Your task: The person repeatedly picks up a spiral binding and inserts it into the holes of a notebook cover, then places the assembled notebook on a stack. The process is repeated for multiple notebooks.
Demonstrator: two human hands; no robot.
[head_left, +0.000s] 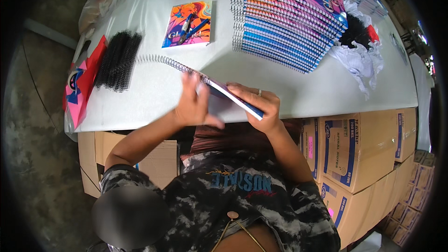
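My right hand (264, 104) grips a thin notebook (232, 96) by its right end, thumb and fingers on either side, and tilts it above the table's front edge. A long spiral coil (161, 59) runs along the notebook's spine, with its loose end sticking out to the left over the table. Close to where the coil meets the notebook is my left hand (192, 101), slightly blurred, its fingers stretched and thumb apart. Whether its fingertips touch the coil is hard to see.
Pliers (190, 29) lie on a colourful notebook (204, 37). Black coils (119, 60) are heaped at left, beside a pink and red piece (80, 94). A tall stack of spiral notebooks (289, 23) and crumpled white wrapping (359, 63) occupy the right. Cardboard boxes (368, 149) stand below.
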